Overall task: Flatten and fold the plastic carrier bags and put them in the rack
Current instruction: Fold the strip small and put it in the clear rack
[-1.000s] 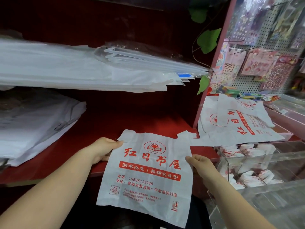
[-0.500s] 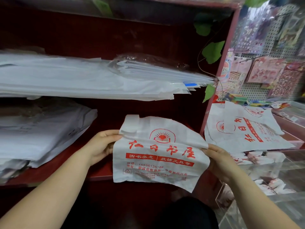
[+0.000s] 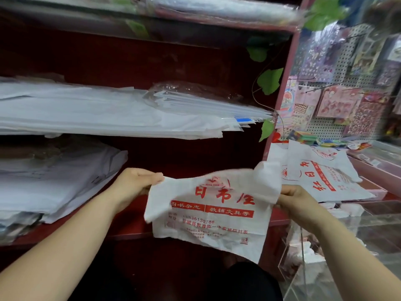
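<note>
A white plastic carrier bag (image 3: 217,209) with red print hangs in the air in front of the red shelf, crumpled along its top and folded in at both sides. My left hand (image 3: 134,185) pinches its upper left edge. My right hand (image 3: 297,200) grips its upper right edge, fingers curled into the plastic. More bags of the same kind (image 3: 321,179) lie flat in a loose pile on the counter to the right. A clear acrylic rack (image 3: 308,246) stands at the lower right with several small folded bags inside.
The red shelf unit (image 3: 130,233) holds stacks of white sheets (image 3: 54,187) at left and clear plastic sleeves (image 3: 195,105) above. A pegboard with sticker packs (image 3: 347,101) hangs at right. Green leaves (image 3: 270,80) trail down the shelf's side post.
The bag hung flat and full length a second ago. Both hands have lifted it and drawn its sides and top inward, so it now looks shorter and crumpled.
</note>
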The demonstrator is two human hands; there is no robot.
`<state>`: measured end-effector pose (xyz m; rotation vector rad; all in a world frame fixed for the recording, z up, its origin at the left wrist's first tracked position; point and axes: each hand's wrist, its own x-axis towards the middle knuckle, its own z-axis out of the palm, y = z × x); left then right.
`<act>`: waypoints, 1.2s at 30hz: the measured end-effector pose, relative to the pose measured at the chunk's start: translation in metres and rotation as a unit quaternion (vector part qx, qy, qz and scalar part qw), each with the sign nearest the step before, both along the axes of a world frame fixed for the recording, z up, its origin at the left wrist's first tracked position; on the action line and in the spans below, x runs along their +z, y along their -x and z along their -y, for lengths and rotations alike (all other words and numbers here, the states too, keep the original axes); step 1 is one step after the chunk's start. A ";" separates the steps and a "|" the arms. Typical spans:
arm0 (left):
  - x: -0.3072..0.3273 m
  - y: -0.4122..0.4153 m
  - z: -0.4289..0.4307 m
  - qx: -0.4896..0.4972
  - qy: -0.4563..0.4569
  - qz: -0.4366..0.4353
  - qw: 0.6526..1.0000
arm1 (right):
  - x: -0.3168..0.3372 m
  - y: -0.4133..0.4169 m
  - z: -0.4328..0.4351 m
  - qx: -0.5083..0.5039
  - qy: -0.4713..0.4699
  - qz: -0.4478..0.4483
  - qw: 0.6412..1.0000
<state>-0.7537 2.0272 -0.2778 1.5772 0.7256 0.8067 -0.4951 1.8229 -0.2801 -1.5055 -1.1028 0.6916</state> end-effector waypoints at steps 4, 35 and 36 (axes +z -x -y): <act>0.003 0.000 -0.005 0.029 -0.021 0.023 0.999 | 0.003 -0.002 0.000 -0.001 0.003 0.020 1.000; -0.049 -0.027 -0.026 0.001 0.075 -0.046 0.996 | -0.043 -0.001 -0.077 -0.299 0.042 0.046 0.952; -0.053 -0.030 -0.030 0.012 0.071 -0.052 0.996 | -0.044 -0.003 -0.083 -0.303 0.050 0.043 0.951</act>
